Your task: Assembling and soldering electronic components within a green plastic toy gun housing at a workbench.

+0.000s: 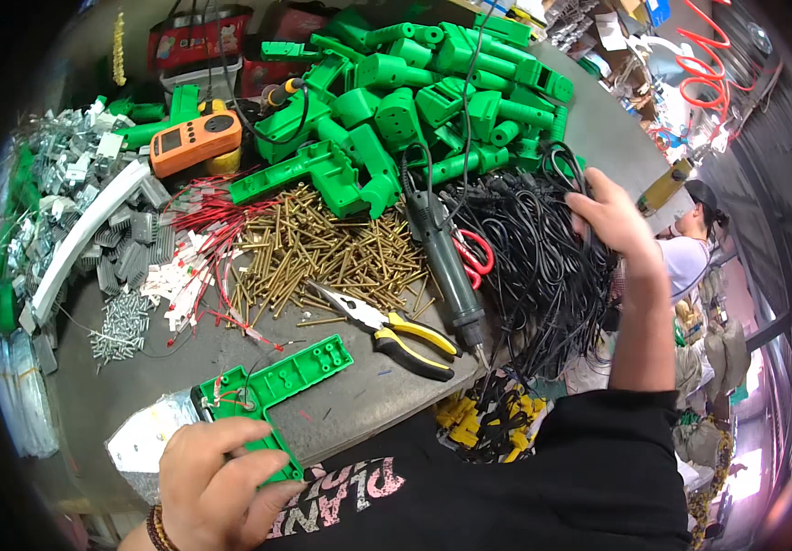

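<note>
Near the table's front edge, my left hand [217, 477] is closed on a green plastic housing half [299, 375], pistol-shaped, its open inside facing up. Red wires and a small part sit in its corner, and a silvery-white sheet piece [143, 439] juts out beside it. My right hand [612, 220] reaches to the far right, fingers curled round a black cable at the top of a big tangled heap of black cables [543, 275]. How many cables it grips is hidden. Yellow-and-black needle-nose pliers [391, 332] lie between the housing and the heap.
A dark electric screwdriver [446, 262] and red-handled scissors [477, 260] lie left of the cables. Behind are piled green housings [396, 115], long brass-coloured screws [322, 253], an orange meter [196, 142], small silver screws [120, 328] and metal parts [56, 174]. Another person [685, 262] is at right.
</note>
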Motion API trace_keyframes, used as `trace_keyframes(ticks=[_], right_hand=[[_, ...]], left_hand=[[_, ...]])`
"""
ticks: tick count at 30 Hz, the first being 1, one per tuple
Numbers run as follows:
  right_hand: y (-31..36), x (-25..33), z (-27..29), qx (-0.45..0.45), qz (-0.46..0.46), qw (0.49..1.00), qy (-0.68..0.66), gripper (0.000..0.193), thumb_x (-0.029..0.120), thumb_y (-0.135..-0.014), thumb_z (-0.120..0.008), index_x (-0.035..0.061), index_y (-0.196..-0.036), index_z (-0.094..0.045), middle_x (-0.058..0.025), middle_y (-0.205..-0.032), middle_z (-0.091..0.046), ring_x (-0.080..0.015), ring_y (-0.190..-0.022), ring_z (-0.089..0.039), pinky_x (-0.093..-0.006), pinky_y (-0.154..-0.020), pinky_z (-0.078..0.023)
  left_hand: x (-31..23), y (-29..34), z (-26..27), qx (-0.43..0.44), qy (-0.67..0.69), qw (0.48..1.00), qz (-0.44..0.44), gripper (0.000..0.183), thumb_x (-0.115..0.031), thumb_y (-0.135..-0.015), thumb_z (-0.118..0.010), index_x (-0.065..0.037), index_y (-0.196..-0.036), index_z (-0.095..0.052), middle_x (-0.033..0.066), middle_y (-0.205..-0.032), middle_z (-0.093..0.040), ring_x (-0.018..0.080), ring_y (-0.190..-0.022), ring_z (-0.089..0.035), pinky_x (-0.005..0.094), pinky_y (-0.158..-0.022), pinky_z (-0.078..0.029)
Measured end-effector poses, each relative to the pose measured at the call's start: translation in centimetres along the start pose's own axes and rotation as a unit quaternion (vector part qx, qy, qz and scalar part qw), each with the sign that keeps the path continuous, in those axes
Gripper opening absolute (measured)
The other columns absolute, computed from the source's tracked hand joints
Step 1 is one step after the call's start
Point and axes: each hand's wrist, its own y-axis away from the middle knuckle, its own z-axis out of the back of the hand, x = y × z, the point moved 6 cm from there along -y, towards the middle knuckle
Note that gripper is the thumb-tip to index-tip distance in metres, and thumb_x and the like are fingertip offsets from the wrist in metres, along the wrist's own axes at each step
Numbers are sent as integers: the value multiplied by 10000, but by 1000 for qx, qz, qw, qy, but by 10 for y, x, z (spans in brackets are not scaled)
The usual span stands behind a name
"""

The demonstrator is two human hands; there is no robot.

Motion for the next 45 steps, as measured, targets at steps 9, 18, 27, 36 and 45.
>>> trace_keyframes(ticks=[9, 18, 27, 36, 45], right_hand=[[116, 226, -52, 117, 249, 725, -631, 490, 191, -1028, -504, -40, -1444, -389, -59, -791, -509, -94, -412, -420, -256, -333, -399], [7, 64, -93, 5, 135, 875, -464, 437, 125, -1003, -588, 40, -1416, -473, -102, -983, -631, -187, -732, -619, -297, -663, -515], [185, 194, -175, 200, 522, 826, -69, 323, 291, -800, -763, 57, -986, -641, -97, -873, -654, -310, -903, -663, -431, -788, -531], [157, 180, -232, 339, 292, 781, -436, 128, 171, -930, -707, 53, -943, -661, -86, -801, -670, -240, -711, -654, -341, -620, -491], [154, 174, -238, 375, 254, 680, -577, 185, 157, -883, -784, 44, -866, -638, -24, -784, -682, -115, -664, -627, -278, -597, -476]], left_hand=[[-69, -62, -84, 54, 417, 907, -38, 911, -310, -914, -742, 114, -1495, -183, 264, -1354, -499, 348, -1254, -528, 445, -1084, -404], [-4, -8, -56, 236, 410, 868, 149, 374, -141, -997, -575, -44, -1346, -480, 77, -913, -671, 176, -700, -648, 307, -590, -519], [-17, -11, -31, 139, -155, 978, -24, 110, -163, -720, -650, -112, -803, -599, -1, -686, -475, 161, -604, -545, 299, -492, -445], [36, -76, 5, 74, -182, 979, 60, 146, -101, -833, -658, -44, -964, -691, 116, -818, -629, 351, -802, -633, 427, -708, -516], [155, -132, -35, 128, -325, 935, 65, 123, -207, -845, -678, -94, -873, -716, 94, -849, -651, 304, -855, -658, 432, -741, -534]])
